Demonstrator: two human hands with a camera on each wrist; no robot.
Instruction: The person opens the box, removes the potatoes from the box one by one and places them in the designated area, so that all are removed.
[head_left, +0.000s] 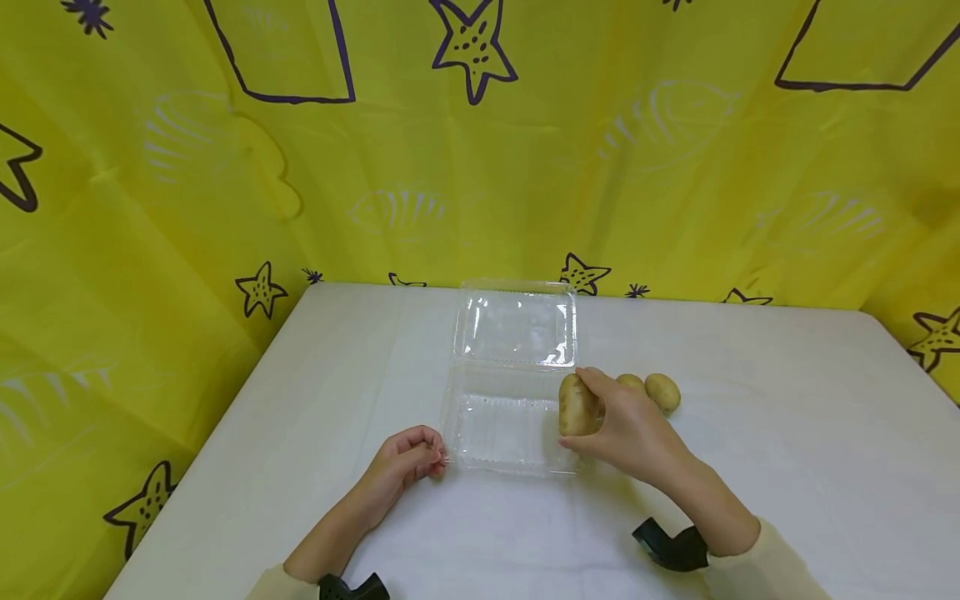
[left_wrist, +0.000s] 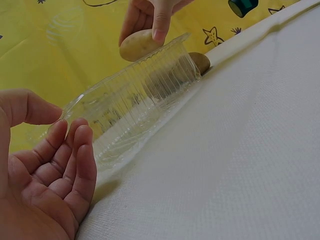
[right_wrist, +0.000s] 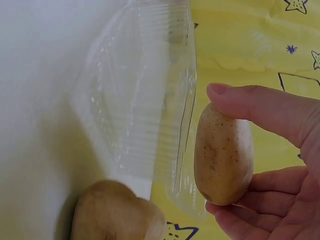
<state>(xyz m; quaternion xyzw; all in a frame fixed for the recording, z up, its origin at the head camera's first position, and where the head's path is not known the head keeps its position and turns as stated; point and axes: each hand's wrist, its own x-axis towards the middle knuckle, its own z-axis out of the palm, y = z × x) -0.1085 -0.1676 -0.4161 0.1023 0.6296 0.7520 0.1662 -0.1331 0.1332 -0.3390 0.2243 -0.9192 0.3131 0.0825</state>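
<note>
A clear plastic clamshell box (head_left: 510, 429) lies on the white table with its lid (head_left: 517, 329) folded back toward the far side. At the box's near left corner, my left hand (head_left: 408, 461) pinches the rim between thumb and fingertips, as the left wrist view shows. My right hand (head_left: 637, 429) holds a potato (right_wrist: 223, 156) by its ends, thumb at one end and fingers at the other. That potato is above the right edge of the box. To the right, two more potatoes (head_left: 663, 393) rest on the table, one partly hidden behind my right hand.
The white table (head_left: 360, 350) is backed by a yellow curtain (head_left: 480, 167) with star and fish drawings, which also runs along the left side. Dark camera mounts (head_left: 672, 546) sit on both wrists.
</note>
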